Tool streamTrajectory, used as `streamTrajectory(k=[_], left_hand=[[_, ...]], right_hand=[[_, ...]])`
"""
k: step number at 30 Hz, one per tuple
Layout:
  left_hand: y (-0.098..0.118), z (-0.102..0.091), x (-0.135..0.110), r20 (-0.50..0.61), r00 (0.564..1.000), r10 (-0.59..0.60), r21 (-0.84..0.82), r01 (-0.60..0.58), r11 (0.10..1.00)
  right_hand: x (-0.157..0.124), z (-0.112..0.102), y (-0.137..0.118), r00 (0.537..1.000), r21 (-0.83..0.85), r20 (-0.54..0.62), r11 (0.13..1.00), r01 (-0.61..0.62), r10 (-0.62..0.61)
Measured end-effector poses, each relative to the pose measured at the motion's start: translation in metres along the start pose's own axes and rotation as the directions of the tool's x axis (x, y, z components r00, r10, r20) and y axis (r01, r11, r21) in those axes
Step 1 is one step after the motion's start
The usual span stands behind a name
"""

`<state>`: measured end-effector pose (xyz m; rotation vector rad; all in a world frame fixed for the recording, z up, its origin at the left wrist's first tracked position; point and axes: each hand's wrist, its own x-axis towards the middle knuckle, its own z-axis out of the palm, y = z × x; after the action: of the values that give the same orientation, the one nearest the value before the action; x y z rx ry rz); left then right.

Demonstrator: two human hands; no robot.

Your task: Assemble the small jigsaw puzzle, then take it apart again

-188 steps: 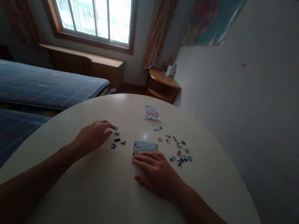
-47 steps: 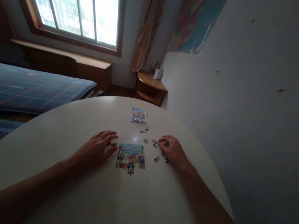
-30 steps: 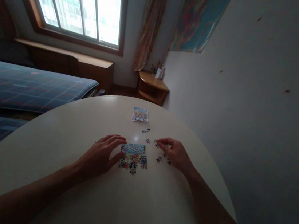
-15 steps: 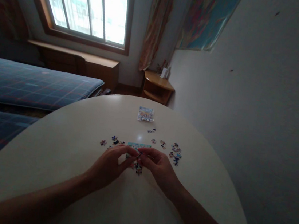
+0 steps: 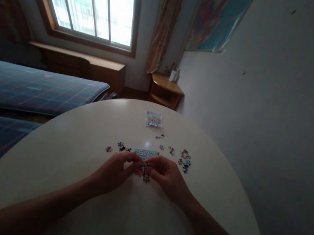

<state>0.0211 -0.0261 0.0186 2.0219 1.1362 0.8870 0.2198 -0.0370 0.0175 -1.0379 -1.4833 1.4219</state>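
Both hands meet over a partly joined jigsaw puzzle (image 5: 146,153), whose light-blue top strip with white lettering shows beyond the fingers. My left hand (image 5: 118,169) is closed, thumb and index finger pinching at small jigsaw pieces in the middle. From the other side my right hand (image 5: 170,176) pinches there too, its fingertips almost touching the left ones. The fingers hide most of what they grip. Just below the fingertips, joined jigsaw pieces (image 5: 146,178) stick out toward me.
Loose jigsaw pieces lie left (image 5: 121,144) and right (image 5: 185,159) of the hands, with a few farther back (image 5: 159,136). A small picture packet (image 5: 153,119) lies toward the far edge of the round white table (image 5: 83,150). Beyond stand a plaid mattress (image 5: 33,89) and a corner shelf (image 5: 167,84).
My left fingers have drawn back slightly toward me, so more of the puzzle's lettered top strip shows. Both hands still pinch at the same spot.
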Motion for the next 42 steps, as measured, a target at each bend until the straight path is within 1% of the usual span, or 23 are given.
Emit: streamTrajectory(k=[3, 5, 7, 9, 10, 12, 13, 15, 17, 19, 22, 25, 30, 34, 38, 40, 42], left_hand=[[-0.001, -0.009, 0.0, 0.07, 0.998, 0.002, 0.074, -0.007, 0.997], [-0.004, -0.016, 0.001, 0.087, 0.996, 0.025, 0.165, -0.039, 0.986], [-0.009, -0.026, 0.003, 0.095, 0.993, 0.073, 0.275, -0.097, 0.957], [-0.018, -0.036, 0.006, 0.093, 0.989, 0.113, 0.379, -0.14, 0.915], [-0.024, -0.042, 0.007, 0.082, 0.992, 0.098, 0.432, -0.123, 0.894], [-0.035, -0.053, 0.009, 0.047, 0.999, 0.017, 0.528, -0.04, 0.849], [-0.04, -0.059, 0.009, 0.03, 0.999, -0.031, 0.567, 0.008, 0.824], [-0.047, -0.068, 0.009, 0.013, 0.993, -0.119, 0.618, 0.086, 0.782], [-0.051, -0.073, 0.008, 0.015, 0.981, -0.192, 0.646, 0.137, 0.751], [-0.049, -0.076, 0.008, 0.027, 0.967, -0.253, 0.656, 0.174, 0.735], [-0.043, -0.075, 0.008, 0.053, 0.951, -0.304, 0.647, 0.199, 0.736], [-0.038, -0.07, 0.01, 0.055, 0.956, -0.288, 0.636, 0.189, 0.748], [-0.036, -0.056, 0.012, -0.014, 0.976, -0.218, 0.643, 0.175, 0.745], [-0.037, -0.049, 0.014, -0.038, 0.984, -0.174, 0.645, 0.157, 0.748], [-0.041, -0.056, 0.015, -0.052, 0.982, -0.179, 0.641, 0.171, 0.749], [-0.047, -0.064, 0.016, -0.064, 0.981, -0.184, 0.645, 0.181, 0.742], [-0.055, -0.071, 0.018, -0.088, 0.979, -0.184, 0.639, 0.198, 0.743]], right_hand=[[-0.004, 0.0, -0.004, 1.0, -0.211, 0.028, 0.977, 0.019, -0.013], [-0.006, 0.0, -0.005, 0.996, -0.373, 0.068, 0.925, 0.071, -0.049], [-0.008, 0.001, -0.004, 0.985, -0.479, 0.137, 0.863, 0.158, -0.105], [-0.01, 0.003, -0.002, 0.958, -0.545, 0.233, 0.793, 0.273, -0.169], [-0.01, 0.003, -0.001, 0.939, -0.575, 0.281, 0.748, 0.33, -0.199], [-0.011, 0.003, 0.002, 0.904, -0.631, 0.359, 0.653, 0.42, -0.234], [-0.011, 0.003, 0.003, 0.893, -0.654, 0.383, 0.614, 0.442, -0.235], [-0.011, 0.003, 0.005, 0.89, -0.689, 0.402, 0.568, 0.449, -0.217], [-0.012, 0.002, 0.005, 0.894, -0.706, 0.401, 0.555, 0.44, -0.198], [-0.013, 0.003, 0.003, 0.9, -0.71, 0.397, 0.56, 0.426, -0.182], [-0.013, 0.004, 0.0, 0.901, -0.708, 0.398, 0.568, 0.421, -0.172], [-0.013, 0.004, -0.001, 0.9, -0.706, 0.399, 0.567, 0.424, -0.177], [-0.013, 0.003, -0.002, 0.899, -0.713, 0.406, 0.557, 0.426, -0.167], [-0.014, 0.003, -0.002, 0.892, -0.709, 0.417, 0.55, 0.441, -0.176], [-0.016, -0.002, -0.005, 0.884, -0.715, 0.432, 0.53, 0.456, -0.177], [-0.015, -0.008, -0.009, 0.882, -0.723, 0.439, 0.514, 0.461, -0.174], [-0.013, -0.018, -0.013, 0.889, -0.743, 0.419, 0.493, 0.452, -0.184]])
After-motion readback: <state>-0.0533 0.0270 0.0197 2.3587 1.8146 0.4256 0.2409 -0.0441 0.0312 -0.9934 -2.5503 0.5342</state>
